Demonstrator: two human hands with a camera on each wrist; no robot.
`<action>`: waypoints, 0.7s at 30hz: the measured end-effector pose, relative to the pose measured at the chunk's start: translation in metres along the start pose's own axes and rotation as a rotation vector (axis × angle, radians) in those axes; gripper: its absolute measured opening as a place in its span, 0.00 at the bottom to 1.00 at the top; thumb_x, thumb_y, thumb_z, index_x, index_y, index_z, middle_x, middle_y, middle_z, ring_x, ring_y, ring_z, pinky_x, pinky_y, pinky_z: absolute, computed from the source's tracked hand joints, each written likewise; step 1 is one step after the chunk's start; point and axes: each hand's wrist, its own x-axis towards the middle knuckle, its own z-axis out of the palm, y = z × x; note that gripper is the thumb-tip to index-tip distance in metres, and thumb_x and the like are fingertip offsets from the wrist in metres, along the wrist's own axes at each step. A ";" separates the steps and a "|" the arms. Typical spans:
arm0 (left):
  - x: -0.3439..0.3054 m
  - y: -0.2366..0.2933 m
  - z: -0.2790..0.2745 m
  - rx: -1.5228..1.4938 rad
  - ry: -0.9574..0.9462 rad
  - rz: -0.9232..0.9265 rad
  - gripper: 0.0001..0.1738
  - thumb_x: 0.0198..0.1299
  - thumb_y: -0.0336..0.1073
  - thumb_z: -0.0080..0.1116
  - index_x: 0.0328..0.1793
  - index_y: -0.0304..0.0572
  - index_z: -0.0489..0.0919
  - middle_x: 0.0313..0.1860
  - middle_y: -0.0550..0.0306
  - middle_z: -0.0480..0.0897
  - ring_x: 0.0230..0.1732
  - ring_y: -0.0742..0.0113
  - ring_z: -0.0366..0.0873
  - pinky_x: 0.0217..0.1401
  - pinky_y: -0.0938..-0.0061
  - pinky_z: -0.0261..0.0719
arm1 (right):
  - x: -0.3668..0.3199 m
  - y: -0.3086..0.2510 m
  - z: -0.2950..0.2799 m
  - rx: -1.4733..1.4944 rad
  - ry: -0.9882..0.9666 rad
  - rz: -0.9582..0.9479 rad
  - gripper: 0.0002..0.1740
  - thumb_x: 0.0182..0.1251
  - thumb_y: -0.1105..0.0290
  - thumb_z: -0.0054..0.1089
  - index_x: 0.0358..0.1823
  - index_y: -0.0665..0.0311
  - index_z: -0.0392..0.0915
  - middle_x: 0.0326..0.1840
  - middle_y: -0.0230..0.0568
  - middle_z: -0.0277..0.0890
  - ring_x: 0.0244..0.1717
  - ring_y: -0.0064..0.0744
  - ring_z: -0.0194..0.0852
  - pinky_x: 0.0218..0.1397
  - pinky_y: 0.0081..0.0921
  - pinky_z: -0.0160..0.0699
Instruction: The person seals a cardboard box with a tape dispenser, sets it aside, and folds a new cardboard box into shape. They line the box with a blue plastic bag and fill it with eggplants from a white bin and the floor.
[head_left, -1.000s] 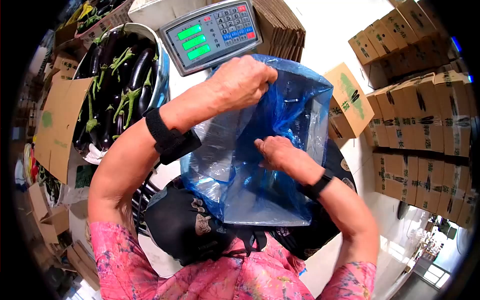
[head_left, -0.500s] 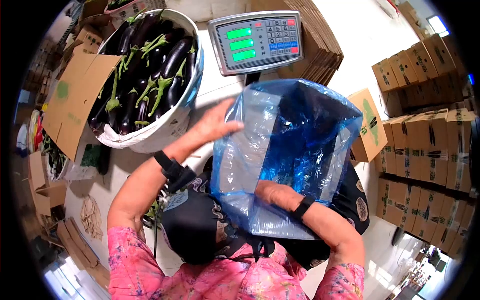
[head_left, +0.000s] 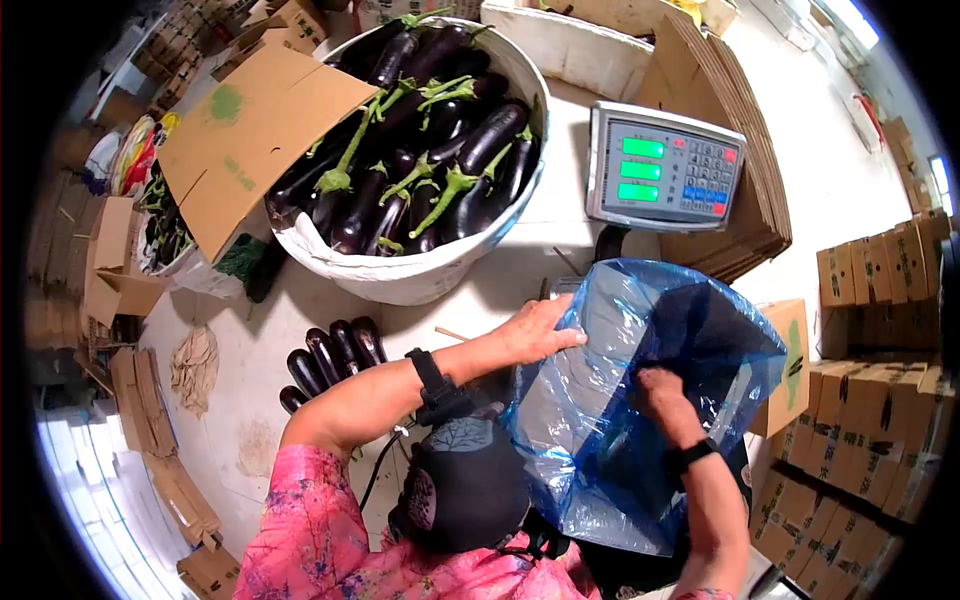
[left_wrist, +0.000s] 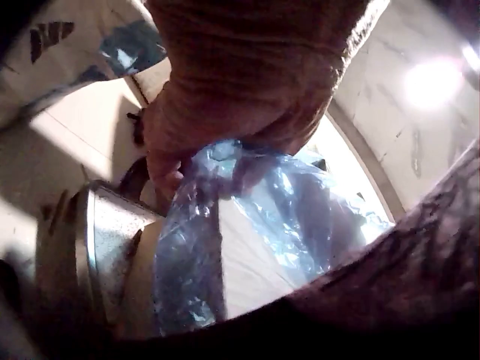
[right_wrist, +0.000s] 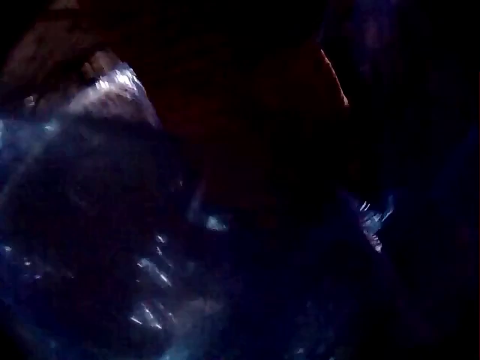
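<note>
A blue translucent plastic bag (head_left: 560, 430) lines a pale box at the person's lap, its loose top standing up at the far side. My left hand (head_left: 540, 332) grips the bag at its left rim, with the thumb on the plastic. The left wrist view shows the film (left_wrist: 232, 161) bunched under that hand (left_wrist: 240, 90). My right hand (head_left: 665, 395) reaches down inside the bag, knuckles toward the far wall. The right wrist view is very dark, with glints of blue film (right_wrist: 154, 274), and I cannot tell how the right fingers lie.
A white tub (head_left: 400, 285) of eggplants (head_left: 490, 140) stands ahead left, a cardboard flap (head_left: 260, 130) at its side. Several eggplants (head_left: 340, 345) lie on the floor. A scale display (head_left: 665, 165) stands ahead, before flattened cartons (head_left: 740, 130). Stacked boxes (head_left: 860, 430) line the right.
The head view has swung left. My left hand let go of the bag's far rim, moved off, and came to its left rim. My right hand went from the near side deeper into the bag.
</note>
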 end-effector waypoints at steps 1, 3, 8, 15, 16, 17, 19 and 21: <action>-0.003 0.000 -0.005 0.038 -0.016 0.015 0.28 0.61 0.45 0.61 0.63 0.37 0.74 0.50 0.39 0.83 0.51 0.48 0.82 0.56 0.59 0.78 | 0.012 0.013 0.042 0.126 0.089 -0.094 0.11 0.62 0.66 0.58 0.42 0.60 0.84 0.41 0.50 0.83 0.44 0.45 0.84 0.43 0.37 0.83; -0.009 0.001 -0.018 0.114 -0.046 0.044 0.28 0.60 0.45 0.62 0.62 0.37 0.75 0.49 0.39 0.83 0.48 0.48 0.83 0.54 0.59 0.78 | 0.016 -0.040 0.041 1.077 0.287 0.016 0.15 0.64 0.71 0.51 0.47 0.63 0.85 0.48 0.57 0.83 0.51 0.52 0.83 0.50 0.39 0.83; 0.004 0.001 -0.096 0.573 0.681 0.396 0.26 0.59 0.36 0.62 0.63 0.34 0.74 0.53 0.45 0.77 0.54 0.53 0.77 0.62 0.61 0.76 | 0.058 -0.044 0.072 0.284 -0.162 0.077 0.15 0.64 0.70 0.52 0.46 0.63 0.85 0.49 0.58 0.83 0.52 0.53 0.83 0.51 0.40 0.83; 0.069 -0.052 -0.180 0.662 0.676 -0.306 0.35 0.47 0.46 0.74 0.61 0.42 0.74 0.53 0.43 0.74 0.57 0.41 0.73 0.58 0.52 0.75 | 0.024 -0.043 -0.014 0.109 -0.341 0.015 0.14 0.63 0.66 0.58 0.44 0.65 0.85 0.47 0.59 0.82 0.49 0.57 0.83 0.52 0.45 0.84; 0.074 -0.066 -0.181 0.731 0.793 -0.179 0.32 0.46 0.46 0.74 0.56 0.39 0.78 0.44 0.43 0.79 0.47 0.45 0.79 0.53 0.52 0.78 | 0.014 -0.049 -0.035 0.095 -0.354 0.010 0.13 0.63 0.65 0.58 0.43 0.65 0.85 0.46 0.58 0.83 0.49 0.57 0.83 0.52 0.45 0.84; 0.072 -0.065 -0.186 0.566 0.747 -0.191 0.30 0.48 0.47 0.73 0.53 0.38 0.79 0.41 0.46 0.80 0.44 0.49 0.80 0.51 0.55 0.79 | 0.004 -0.052 -0.049 0.084 -0.366 0.006 0.13 0.64 0.64 0.58 0.42 0.65 0.84 0.45 0.58 0.83 0.48 0.57 0.83 0.52 0.46 0.84; 0.066 -0.056 -0.196 0.242 0.646 -0.216 0.27 0.52 0.50 0.72 0.48 0.35 0.81 0.34 0.53 0.81 0.37 0.57 0.81 0.47 0.61 0.81 | -0.013 -0.048 -0.066 0.098 -0.296 0.000 0.14 0.66 0.62 0.58 0.42 0.64 0.83 0.43 0.57 0.83 0.46 0.56 0.84 0.49 0.47 0.84; 0.050 -0.051 -0.199 -0.672 0.471 -0.142 0.11 0.67 0.39 0.61 0.41 0.37 0.81 0.30 0.58 0.81 0.33 0.70 0.80 0.38 0.76 0.81 | -0.026 -0.045 -0.086 0.118 -0.281 0.013 0.15 0.66 0.60 0.58 0.44 0.64 0.81 0.42 0.57 0.83 0.46 0.56 0.84 0.48 0.47 0.84</action>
